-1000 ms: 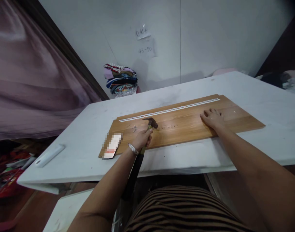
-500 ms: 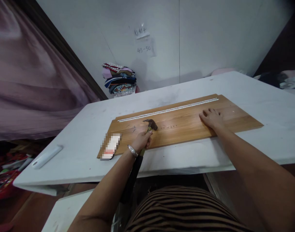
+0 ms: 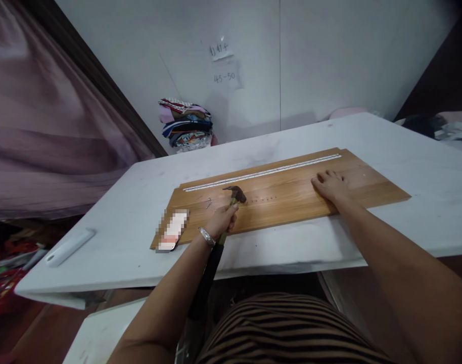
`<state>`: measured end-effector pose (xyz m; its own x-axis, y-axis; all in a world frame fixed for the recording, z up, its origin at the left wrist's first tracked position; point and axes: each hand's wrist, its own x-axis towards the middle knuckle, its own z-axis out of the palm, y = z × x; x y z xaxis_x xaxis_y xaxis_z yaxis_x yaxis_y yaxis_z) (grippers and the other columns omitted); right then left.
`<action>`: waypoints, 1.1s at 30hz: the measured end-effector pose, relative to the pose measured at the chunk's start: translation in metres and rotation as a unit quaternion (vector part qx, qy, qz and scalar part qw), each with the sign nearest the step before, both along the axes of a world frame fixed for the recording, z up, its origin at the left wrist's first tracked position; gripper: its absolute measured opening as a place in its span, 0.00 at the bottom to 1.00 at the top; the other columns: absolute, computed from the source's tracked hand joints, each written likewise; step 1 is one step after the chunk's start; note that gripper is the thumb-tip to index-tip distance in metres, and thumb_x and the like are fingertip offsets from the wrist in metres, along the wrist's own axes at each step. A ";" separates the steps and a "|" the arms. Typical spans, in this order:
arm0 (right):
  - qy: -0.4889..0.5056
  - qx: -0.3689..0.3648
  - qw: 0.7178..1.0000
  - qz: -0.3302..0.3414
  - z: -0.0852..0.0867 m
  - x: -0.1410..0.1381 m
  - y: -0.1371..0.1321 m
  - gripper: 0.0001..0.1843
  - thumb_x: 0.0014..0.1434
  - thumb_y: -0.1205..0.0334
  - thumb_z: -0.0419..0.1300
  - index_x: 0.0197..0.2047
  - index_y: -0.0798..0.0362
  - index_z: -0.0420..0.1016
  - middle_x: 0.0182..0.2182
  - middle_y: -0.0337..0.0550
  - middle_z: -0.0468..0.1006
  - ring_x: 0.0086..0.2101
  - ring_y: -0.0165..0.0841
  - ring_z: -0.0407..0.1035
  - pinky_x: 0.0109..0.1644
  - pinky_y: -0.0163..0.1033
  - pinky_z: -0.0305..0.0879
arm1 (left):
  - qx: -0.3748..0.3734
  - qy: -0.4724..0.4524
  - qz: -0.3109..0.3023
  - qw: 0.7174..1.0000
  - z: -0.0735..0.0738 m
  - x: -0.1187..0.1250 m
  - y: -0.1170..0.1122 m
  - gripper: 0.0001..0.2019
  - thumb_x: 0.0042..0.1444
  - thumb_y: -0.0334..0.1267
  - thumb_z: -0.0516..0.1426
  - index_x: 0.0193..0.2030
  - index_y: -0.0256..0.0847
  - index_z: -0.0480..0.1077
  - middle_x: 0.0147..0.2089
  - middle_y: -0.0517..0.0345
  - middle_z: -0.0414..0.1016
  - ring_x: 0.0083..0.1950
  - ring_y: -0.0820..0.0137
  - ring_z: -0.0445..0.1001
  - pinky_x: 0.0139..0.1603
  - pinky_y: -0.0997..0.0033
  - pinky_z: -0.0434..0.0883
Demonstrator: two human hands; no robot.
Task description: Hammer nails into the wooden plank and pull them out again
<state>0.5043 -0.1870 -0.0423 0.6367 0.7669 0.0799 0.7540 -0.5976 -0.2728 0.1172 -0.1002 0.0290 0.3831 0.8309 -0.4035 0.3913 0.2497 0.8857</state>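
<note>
My left hand (image 3: pixel 222 221) is closed around the handle of a claw hammer (image 3: pixel 236 194), close below its metal head. The black grip of the hammer slants down toward my body. Beneath the head lies a wooden board (image 3: pixel 287 187) with two white strips along its far side. A short row of small nails or nail marks (image 3: pixel 263 198) runs to the right of the head. A few loose nails (image 3: pixel 209 203) lie left of it. My right hand (image 3: pixel 330 186) rests on the board's right part, fingers spread, holding nothing.
A phone (image 3: pixel 174 230) lies on the board's left end. Farther left, a white plastic object (image 3: pixel 71 247) rests on the white table (image 3: pixel 113 202). Folded clothes (image 3: pixel 187 124) are stacked behind the table, against the wall. A pink curtain (image 3: pixel 60 121) hangs at the left.
Almost nothing differs; the whole view has shifted very slightly. Both hands and the hammer keep their places on the board.
</note>
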 end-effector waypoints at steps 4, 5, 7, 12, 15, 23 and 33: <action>-0.002 0.003 1.000 0.003 0.001 0.000 -0.001 0.30 0.71 0.45 0.44 0.58 0.51 0.78 0.63 0.59 0.72 0.64 0.51 0.61 0.67 0.60 0.55 | -0.001 0.004 -0.001 1.000 -0.005 0.000 0.000 0.15 0.65 0.49 0.62 0.37 0.38 0.69 0.18 0.68 0.65 0.13 0.78 0.60 0.14 0.78 0.55; -0.001 0.003 1.000 0.003 0.001 0.000 -0.001 0.30 0.71 0.45 0.43 0.59 0.51 0.78 0.64 0.59 0.72 0.64 0.51 0.61 0.67 0.60 0.55 | 0.001 0.004 -0.002 1.000 -0.006 -0.001 0.000 0.15 0.65 0.49 0.62 0.37 0.38 0.69 0.18 0.68 0.65 0.13 0.78 0.60 0.14 0.78 0.56; 0.001 0.004 1.000 0.003 0.000 0.001 -0.001 0.30 0.71 0.45 0.44 0.59 0.52 0.78 0.64 0.60 0.71 0.65 0.51 0.61 0.67 0.60 0.54 | 0.002 0.002 -0.002 1.000 -0.007 -0.001 0.000 0.16 0.64 0.50 0.63 0.37 0.38 0.69 0.19 0.68 0.65 0.13 0.78 0.60 0.14 0.78 0.56; 0.003 0.006 1.000 0.004 -0.001 0.001 0.000 0.29 0.71 0.46 0.44 0.58 0.53 0.79 0.63 0.61 0.72 0.64 0.52 0.61 0.67 0.61 0.54 | -0.003 0.000 0.001 1.000 -0.004 -0.001 0.000 0.16 0.64 0.50 0.63 0.38 0.38 0.69 0.19 0.68 0.65 0.13 0.78 0.60 0.14 0.78 0.56; 0.001 0.010 1.000 0.001 -0.002 0.002 0.000 0.29 0.71 0.45 0.44 0.58 0.52 0.79 0.63 0.59 0.73 0.64 0.51 0.62 0.67 0.60 0.54 | 0.007 0.003 -0.001 1.000 0.002 -0.001 -0.001 0.15 0.65 0.49 0.61 0.37 0.39 0.68 0.19 0.69 0.65 0.13 0.79 0.60 0.14 0.79 0.56; 0.001 0.002 1.000 0.001 -0.001 0.002 0.000 0.29 0.71 0.46 0.44 0.57 0.51 0.79 0.63 0.59 0.72 0.64 0.50 0.62 0.67 0.59 0.56 | 0.009 0.003 -0.001 1.000 0.002 -0.002 -0.001 0.15 0.65 0.49 0.62 0.36 0.39 0.68 0.19 0.69 0.65 0.14 0.79 0.60 0.16 0.79 0.58; 0.005 -0.001 1.000 -0.001 -0.002 0.004 0.001 0.30 0.71 0.45 0.44 0.58 0.52 0.78 0.64 0.60 0.71 0.64 0.51 0.62 0.67 0.60 0.56 | 0.004 0.011 0.000 1.000 0.001 -0.001 -0.001 0.13 0.67 0.46 0.60 0.37 0.38 0.68 0.19 0.69 0.65 0.13 0.79 0.59 0.14 0.79 0.57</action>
